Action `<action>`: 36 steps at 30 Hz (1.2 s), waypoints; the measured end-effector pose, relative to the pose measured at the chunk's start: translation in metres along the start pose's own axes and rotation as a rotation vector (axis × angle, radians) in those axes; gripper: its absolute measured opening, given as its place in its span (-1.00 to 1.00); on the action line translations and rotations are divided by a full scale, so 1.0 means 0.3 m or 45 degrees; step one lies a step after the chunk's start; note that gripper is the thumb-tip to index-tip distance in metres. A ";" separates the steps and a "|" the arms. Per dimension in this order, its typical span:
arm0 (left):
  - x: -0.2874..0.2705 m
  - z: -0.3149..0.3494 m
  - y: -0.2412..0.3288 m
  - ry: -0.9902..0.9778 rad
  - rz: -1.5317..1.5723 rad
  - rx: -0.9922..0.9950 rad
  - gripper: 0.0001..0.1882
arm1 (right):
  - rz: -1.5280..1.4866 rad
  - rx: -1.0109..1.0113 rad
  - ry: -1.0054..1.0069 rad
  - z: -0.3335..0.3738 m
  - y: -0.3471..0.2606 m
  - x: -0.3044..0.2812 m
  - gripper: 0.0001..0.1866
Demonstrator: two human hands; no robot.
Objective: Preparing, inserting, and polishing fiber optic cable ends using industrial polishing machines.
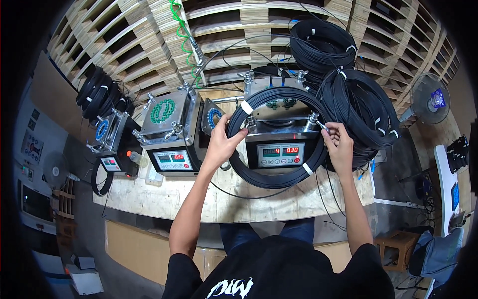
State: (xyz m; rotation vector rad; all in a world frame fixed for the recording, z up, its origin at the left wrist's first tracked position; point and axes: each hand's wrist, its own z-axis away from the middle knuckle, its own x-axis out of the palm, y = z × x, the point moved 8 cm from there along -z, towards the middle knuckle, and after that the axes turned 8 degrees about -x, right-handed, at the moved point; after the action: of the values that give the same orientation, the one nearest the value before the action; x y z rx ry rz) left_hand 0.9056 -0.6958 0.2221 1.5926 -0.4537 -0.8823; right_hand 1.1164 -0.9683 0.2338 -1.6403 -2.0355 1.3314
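A black cable coil (269, 181), bound with white ties, stands tilted up in front of a metal polishing machine (254, 130) with a red digital display. My left hand (222, 143) is closed around the coil's left side, thumb over the inner edge. At the coil's right side, my right hand (339, 142) pinches a thin cable end (322, 126) with a small pale tip, close to one of the machine's corner posts. A loose loop of cable hangs below the coil, and thin strands drop over the table's front edge.
Left of the coil stand a second machine (169, 119) with a green ring on top and a smaller machine (110, 142). More black cable coils (361, 107) are heaped at the right. A small bottle (133, 156) stands between the machines. Wooden pallets (224, 25) rise behind the table (239, 209).
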 end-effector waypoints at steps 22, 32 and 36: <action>-0.002 0.068 0.063 0.177 -0.109 0.182 -0.34 | -0.033 0.012 0.032 -0.034 -0.035 0.004 -0.82; -0.006 -0.049 -0.036 -0.039 0.487 0.122 -0.30 | -0.092 0.003 -0.020 -0.047 -0.031 0.012 -0.82; 0.015 -0.113 -0.075 0.018 0.369 0.099 -0.48 | -0.107 0.023 0.047 -0.029 -0.004 0.020 -0.82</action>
State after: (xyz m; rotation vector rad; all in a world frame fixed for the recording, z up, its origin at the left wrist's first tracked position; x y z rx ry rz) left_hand 0.9298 -0.6715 0.1996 1.5539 -0.6966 -0.6392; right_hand 1.1191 -0.9587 0.2375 -1.5419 -2.0417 1.2780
